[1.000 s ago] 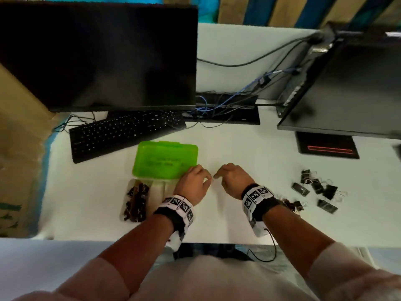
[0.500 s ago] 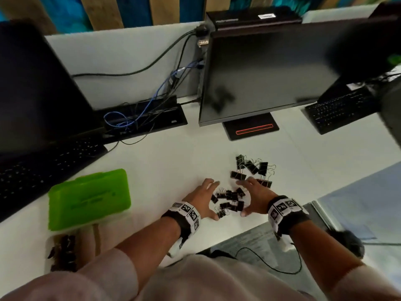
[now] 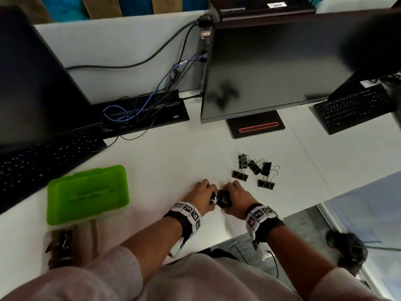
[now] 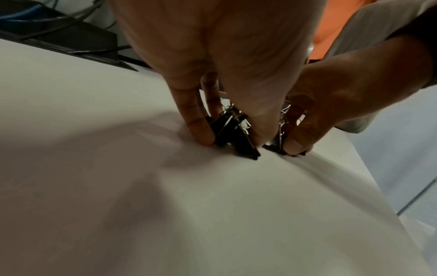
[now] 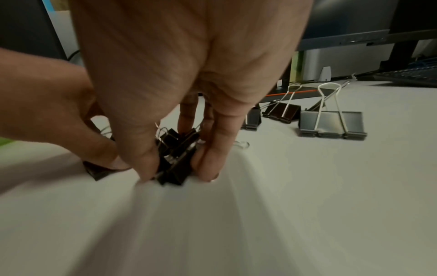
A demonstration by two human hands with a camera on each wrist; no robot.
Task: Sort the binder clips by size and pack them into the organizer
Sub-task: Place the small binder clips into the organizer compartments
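On the desk, both hands' fingers pinch small clips.

Dim, soft overhead light; motion blur and wide-angle bending at edges; faint shadows under the hands.

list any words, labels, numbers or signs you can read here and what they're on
None can be read.
Green organizer lid: embossed lines of text, too blurred.
White sticker on the black box above the right monitor: too small.
Wristbands: black-and-white square marker patterns, no letters.
Keyboard keys: blurred.
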